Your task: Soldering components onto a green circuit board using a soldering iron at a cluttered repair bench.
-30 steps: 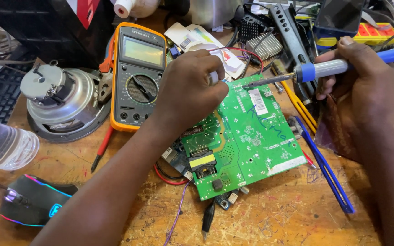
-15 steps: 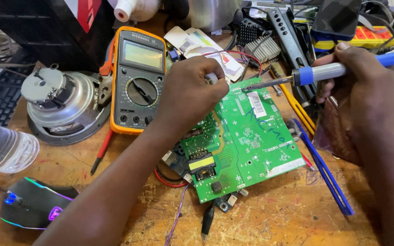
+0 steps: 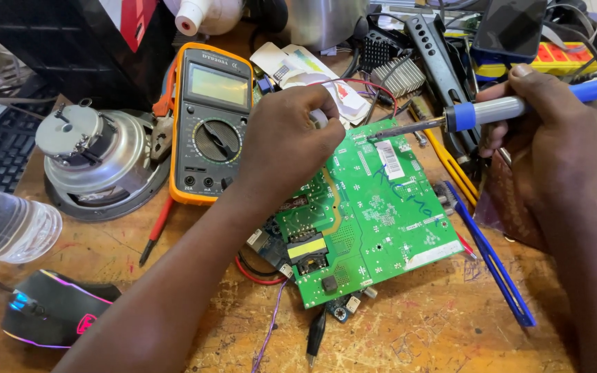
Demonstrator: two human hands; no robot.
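The left hand [image 3: 291, 141] pinches thin solder wire at the far-left corner of the green rectangular circuit board [image 3: 367, 214]; the right hand [image 3: 540, 124] grips a blue-handled soldering iron [image 3: 478, 114], its tip at that corner. Steady both wrists and feed the solder sparingly.

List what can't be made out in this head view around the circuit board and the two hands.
- Left hand: its fingertips are curled under, so what they pinch is hidden.
- Green circuit board: the left hand and forearm cover its upper left corner.
- Soldering iron: whether its tip touches the board is too fine to tell.
- Right hand: its grip hides the middle of the handle.
- Plastic bottle: cut off by the left edge.
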